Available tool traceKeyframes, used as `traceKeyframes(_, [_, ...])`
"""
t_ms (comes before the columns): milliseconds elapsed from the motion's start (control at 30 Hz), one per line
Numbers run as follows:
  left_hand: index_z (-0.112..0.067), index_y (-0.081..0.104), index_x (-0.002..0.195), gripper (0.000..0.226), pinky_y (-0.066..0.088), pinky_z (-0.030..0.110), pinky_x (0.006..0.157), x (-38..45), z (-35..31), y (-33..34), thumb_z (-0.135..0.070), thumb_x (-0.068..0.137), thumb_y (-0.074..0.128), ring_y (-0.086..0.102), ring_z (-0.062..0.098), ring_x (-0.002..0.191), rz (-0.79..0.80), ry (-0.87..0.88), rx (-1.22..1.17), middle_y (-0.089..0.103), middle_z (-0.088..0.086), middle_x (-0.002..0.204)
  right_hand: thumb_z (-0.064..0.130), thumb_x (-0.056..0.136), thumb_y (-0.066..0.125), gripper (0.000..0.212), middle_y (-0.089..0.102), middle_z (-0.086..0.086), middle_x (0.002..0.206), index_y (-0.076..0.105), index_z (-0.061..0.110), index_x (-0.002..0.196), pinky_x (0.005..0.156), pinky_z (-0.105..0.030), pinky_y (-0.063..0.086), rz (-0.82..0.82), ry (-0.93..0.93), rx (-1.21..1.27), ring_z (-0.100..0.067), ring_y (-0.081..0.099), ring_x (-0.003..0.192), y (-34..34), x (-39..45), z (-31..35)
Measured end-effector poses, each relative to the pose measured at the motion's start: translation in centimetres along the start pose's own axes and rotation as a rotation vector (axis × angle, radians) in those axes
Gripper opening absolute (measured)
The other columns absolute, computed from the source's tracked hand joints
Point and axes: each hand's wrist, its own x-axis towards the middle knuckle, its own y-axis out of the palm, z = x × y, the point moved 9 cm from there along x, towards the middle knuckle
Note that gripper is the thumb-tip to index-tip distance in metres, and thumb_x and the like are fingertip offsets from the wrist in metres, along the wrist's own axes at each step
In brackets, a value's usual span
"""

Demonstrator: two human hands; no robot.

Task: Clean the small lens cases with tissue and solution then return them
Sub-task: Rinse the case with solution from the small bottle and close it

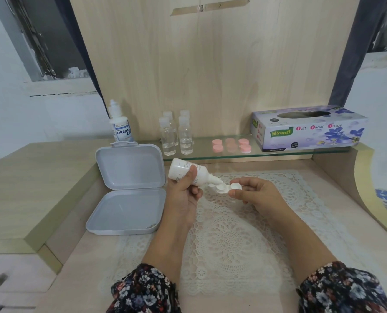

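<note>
My left hand (pixel 183 195) grips a small white solution bottle (pixel 185 171), tipped with its nozzle pointing down to the right. The nozzle tip sits right over one well of a white lens case (pixel 224 188). My right hand (pixel 255 195) pinches that case at its right well, holding it level above the lace mat (pixel 228 240). Both wells are uncapped. Several pink lens case caps (pixel 231 145) lie on the glass shelf (pixel 278 154). A purple tissue box (pixel 307 128) stands on the shelf at the right.
An open grey plastic box (pixel 127 190) lies left of my hands. On the shelf's left stand a Dream Eye solution bottle (pixel 120 125) and several clear small bottles (pixel 176 134). A raised wooden ledge (pixel 30 188) flanks the left, a curved panel (pixel 368 188) the right.
</note>
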Motion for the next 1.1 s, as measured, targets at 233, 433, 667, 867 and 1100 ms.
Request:
traceKeyframes(233, [-0.014, 0.055, 0.092, 0.026, 0.031, 0.020, 0.043, 0.04, -0.10, 0.02, -0.021, 0.071, 0.069, 0.037, 0.006, 0.044, 0.000, 0.006, -0.006, 0.065, 0.000, 0.068, 0.008, 0.075, 0.079, 0.022, 0.070, 0.001, 0.070, 0.074, 0.013, 0.095, 0.057, -0.014, 0.040, -0.002, 0.004, -0.007, 0.002, 0.053, 0.049, -0.03, 0.05, 0.02])
traceKeyframes(433, [-0.013, 0.054, 0.093, 0.029, 0.031, 0.019, 0.042, -0.01, -0.08, 0.05, -0.021, 0.070, 0.069, 0.037, 0.007, 0.043, 0.001, 0.004, -0.003, 0.066, 0.000, 0.068, 0.007, 0.075, 0.079, 0.022, 0.070, -0.004, 0.075, 0.073, 0.012, 0.096, 0.054, -0.011, 0.041, 0.001, -0.002, -0.004, 0.002, 0.054, 0.050, -0.02, 0.00, -0.01])
traceKeyframes(667, [-0.013, 0.054, 0.095, 0.030, 0.033, 0.018, 0.042, -0.06, -0.01, -0.01, -0.021, 0.070, 0.069, 0.037, 0.007, 0.043, -0.007, -0.007, -0.009, 0.066, 0.000, 0.069, 0.006, 0.075, 0.078, 0.023, 0.069, 0.000, 0.070, 0.073, 0.010, 0.096, 0.051, -0.010, 0.040, 0.001, -0.002, -0.002, 0.003, 0.054, 0.049, 0.01, 0.01, 0.11])
traceKeyframes(867, [-0.013, 0.053, 0.096, 0.033, 0.033, 0.019, 0.042, -0.07, 0.01, 0.00, -0.021, 0.069, 0.070, 0.037, 0.007, 0.044, -0.008, -0.010, -0.007, 0.066, 0.002, 0.072, 0.007, 0.075, 0.078, 0.023, 0.070, 0.000, 0.071, 0.073, 0.010, 0.097, 0.052, -0.010, 0.041, -0.003, -0.002, -0.005, 0.002, 0.054, 0.049, 0.00, -0.04, 0.16])
traceKeyframes(1100, [-0.014, 0.055, 0.093, 0.028, 0.032, 0.019, 0.044, -0.08, -0.08, -0.01, -0.020, 0.071, 0.070, 0.037, 0.007, 0.045, -0.008, -0.002, -0.003, 0.065, -0.001, 0.069, 0.007, 0.075, 0.078, 0.024, 0.068, 0.001, 0.068, 0.073, 0.010, 0.098, 0.052, -0.009, 0.040, 0.002, -0.001, -0.007, 0.002, 0.054, 0.049, -0.01, -0.08, 0.18])
